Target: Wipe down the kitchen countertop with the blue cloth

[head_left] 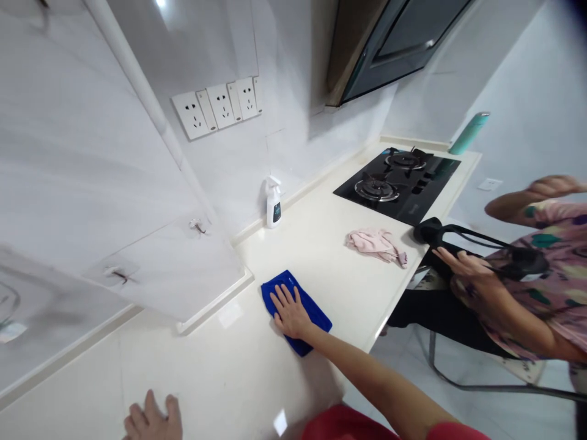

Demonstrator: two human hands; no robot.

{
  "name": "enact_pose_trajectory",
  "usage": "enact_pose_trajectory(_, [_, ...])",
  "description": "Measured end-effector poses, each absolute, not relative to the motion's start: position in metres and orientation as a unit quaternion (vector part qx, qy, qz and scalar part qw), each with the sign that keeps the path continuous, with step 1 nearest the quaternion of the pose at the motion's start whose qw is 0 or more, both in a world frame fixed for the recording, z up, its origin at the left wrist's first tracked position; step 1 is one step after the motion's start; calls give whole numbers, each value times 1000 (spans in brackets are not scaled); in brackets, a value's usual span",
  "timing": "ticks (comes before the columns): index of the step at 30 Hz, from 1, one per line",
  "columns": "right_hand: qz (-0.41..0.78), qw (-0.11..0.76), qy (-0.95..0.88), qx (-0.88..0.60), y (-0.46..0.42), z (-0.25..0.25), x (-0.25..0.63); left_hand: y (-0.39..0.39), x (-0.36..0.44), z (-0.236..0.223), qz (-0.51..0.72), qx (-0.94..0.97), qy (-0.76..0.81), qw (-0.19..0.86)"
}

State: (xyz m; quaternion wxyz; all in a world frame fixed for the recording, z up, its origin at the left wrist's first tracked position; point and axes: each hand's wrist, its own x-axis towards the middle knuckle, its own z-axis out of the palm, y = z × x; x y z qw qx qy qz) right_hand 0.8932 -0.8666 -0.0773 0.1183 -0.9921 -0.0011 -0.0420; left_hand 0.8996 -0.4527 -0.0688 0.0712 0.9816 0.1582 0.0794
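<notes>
My right hand [290, 311] lies flat, fingers spread, on a folded blue cloth [316, 311] on the cream countertop [321, 244]. My left hand [151, 420] rests palm down on the counter at the bottom edge, holding nothing. A crumpled pink cloth [376, 243] lies further along the counter, apart from both hands. A white spray bottle [274, 203] stands upright against the back wall.
A black two-burner gas hob [398, 177] is set into the far end, with a teal bottle [468, 132] behind it. Another person in a patterned top [550, 269] sits at the right, a hand [465, 264] on a black bag strap. Wall sockets [220, 107] are above.
</notes>
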Motion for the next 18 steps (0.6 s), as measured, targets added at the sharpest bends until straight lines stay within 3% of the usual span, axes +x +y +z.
enact_pose_trajectory(10, [-35,170,-84,-981,-819,-70,828,-454,899,-65,86,982,155,73])
enact_pose_trajectory(18, [-36,208,-87,-974,-833,-76,788,-451,900,-69,93,983,141,72])
